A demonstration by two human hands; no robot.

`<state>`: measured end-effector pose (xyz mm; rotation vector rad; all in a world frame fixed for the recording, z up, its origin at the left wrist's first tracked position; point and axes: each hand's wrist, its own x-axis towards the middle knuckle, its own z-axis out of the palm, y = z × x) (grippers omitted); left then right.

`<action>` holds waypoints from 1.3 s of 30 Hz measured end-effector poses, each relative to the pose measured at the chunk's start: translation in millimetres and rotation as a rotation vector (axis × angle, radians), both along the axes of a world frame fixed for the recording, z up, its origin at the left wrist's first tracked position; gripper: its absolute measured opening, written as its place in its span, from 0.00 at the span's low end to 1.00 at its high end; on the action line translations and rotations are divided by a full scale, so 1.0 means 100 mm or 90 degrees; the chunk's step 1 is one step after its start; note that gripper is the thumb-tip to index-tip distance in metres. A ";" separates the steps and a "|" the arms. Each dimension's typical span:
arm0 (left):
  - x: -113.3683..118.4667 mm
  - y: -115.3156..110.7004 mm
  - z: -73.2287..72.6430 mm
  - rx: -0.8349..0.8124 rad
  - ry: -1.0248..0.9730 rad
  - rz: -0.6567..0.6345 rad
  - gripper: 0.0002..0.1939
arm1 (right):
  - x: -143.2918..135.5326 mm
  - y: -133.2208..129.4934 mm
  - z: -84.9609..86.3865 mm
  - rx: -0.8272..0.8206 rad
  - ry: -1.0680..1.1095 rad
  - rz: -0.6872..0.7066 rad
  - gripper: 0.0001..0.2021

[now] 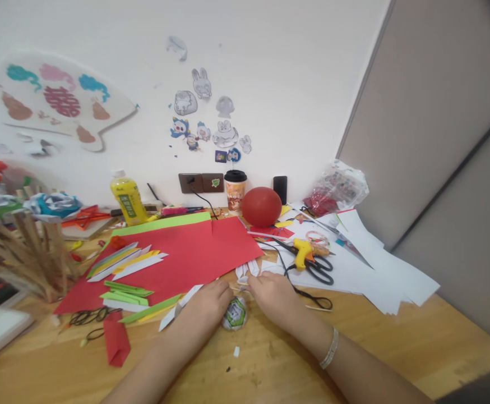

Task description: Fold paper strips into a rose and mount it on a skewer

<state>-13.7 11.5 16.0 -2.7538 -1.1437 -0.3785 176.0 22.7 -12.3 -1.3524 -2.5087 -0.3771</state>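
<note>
My left hand [215, 300] is closed, its fingers bent at the upper left of a round green and white folded-paper piece [234, 314] on the wooden table. What it holds, if anything, is hidden. To the right, my right hand [270, 289] pinches a small white folded paper [244, 280] just above the round piece. Other white folded papers [249, 268] lie beyond the fingers. A white paper strip [180, 307] lies beside my left hand, with a green strip [155, 308] next to it.
Red paper [186, 252] carries folded strips at the left. A yellow glue gun [303, 253] lies over black-handled scissors [323, 269] at the right. Behind stand a red balloon [262, 206], a cup [235, 193] and a yellow bottle [128, 199]. Wooden sticks [30, 252] stand far left.
</note>
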 end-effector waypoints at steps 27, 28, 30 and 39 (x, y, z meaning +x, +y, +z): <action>0.03 0.02 0.01 -0.170 -0.051 0.079 0.13 | -0.01 0.00 0.01 -0.009 -0.030 -0.017 0.04; 0.04 0.02 0.02 -0.182 -0.041 0.082 0.13 | -0.01 0.00 0.00 -0.009 -0.029 -0.018 0.04; 0.04 0.01 0.03 -0.199 -0.024 0.095 0.15 | -0.02 0.01 -0.01 -0.009 -0.026 -0.021 0.04; 0.05 -0.01 0.02 -0.177 -0.050 0.106 0.17 | -0.03 0.01 -0.05 -0.022 0.004 -0.008 0.05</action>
